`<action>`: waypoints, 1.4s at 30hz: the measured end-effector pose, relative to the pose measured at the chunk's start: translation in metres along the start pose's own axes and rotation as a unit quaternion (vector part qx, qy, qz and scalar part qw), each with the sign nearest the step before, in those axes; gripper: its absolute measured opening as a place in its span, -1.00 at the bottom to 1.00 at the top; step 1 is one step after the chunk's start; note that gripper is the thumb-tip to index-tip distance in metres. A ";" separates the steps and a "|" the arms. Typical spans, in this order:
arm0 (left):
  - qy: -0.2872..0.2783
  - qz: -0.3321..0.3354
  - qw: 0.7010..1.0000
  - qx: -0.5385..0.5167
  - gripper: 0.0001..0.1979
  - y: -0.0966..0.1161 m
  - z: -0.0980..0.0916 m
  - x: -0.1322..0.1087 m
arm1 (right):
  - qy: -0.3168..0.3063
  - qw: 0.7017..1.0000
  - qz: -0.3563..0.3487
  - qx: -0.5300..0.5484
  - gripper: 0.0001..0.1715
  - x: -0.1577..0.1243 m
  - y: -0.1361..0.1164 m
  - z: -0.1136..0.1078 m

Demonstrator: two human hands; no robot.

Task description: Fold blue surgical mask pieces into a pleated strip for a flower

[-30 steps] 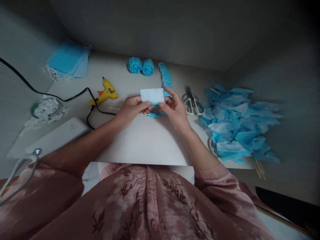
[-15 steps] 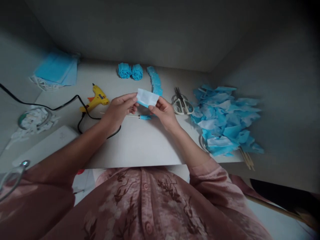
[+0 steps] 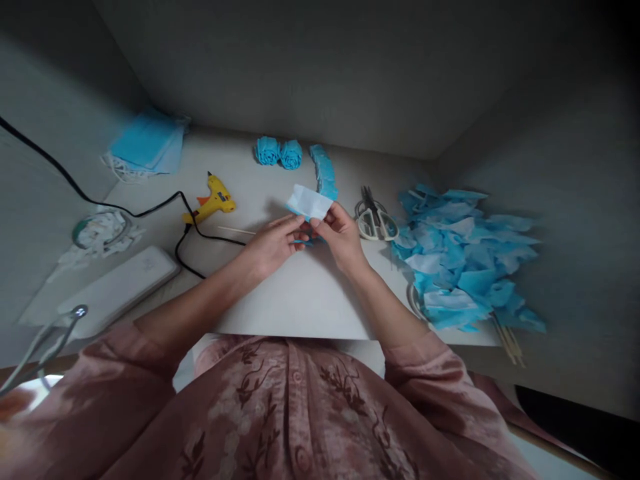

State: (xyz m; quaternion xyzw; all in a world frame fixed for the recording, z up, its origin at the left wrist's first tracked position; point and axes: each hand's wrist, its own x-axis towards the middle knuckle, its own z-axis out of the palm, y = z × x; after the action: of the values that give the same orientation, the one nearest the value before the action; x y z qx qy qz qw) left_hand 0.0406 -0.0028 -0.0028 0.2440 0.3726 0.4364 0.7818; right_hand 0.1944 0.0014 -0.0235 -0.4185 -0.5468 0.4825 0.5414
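There's just the one camera, worn on the head, facing forward and steeply down over a pink shirt (image 3: 250, 420) to the tabletop (image 3: 300, 303). It looks from close by, yet wide enough to catch the back wall (image 3: 310, 73).

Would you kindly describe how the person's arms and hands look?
The left hand and right hand are bare: no glove, watch or bracelet shows. The left sleeve and right sleeve are dusty pink and slightly shiny, ending well short of the hands.
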 end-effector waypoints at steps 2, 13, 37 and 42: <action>0.002 0.030 0.999 0.012 -0.81 0.002 0.000 0.002 | -0.009 1.000 0.000 0.006 -0.47 -0.001 0.003 0.002; -0.102 0.078 0.912 0.389 -0.73 0.008 -0.026 -0.013 | 0.113 0.905 -0.127 -0.390 -0.64 0.020 -0.058 -0.079; -0.201 0.328 0.517 0.764 -0.65 -0.002 0.071 0.089 | 0.015 0.700 0.163 -0.695 -0.31 0.043 -0.079 -0.120; -0.180 0.329 0.542 0.752 -0.57 -0.016 0.086 0.111 | 0.093 0.934 0.097 -0.332 -0.37 0.017 -0.099 -0.133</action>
State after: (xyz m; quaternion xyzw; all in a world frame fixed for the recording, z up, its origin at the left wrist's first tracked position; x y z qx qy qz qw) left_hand 0.1550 0.0801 -0.0028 0.9212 0.3093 0.1700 0.1637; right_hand 0.3324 0.0101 0.0704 -0.6684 -0.5795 0.2827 0.3708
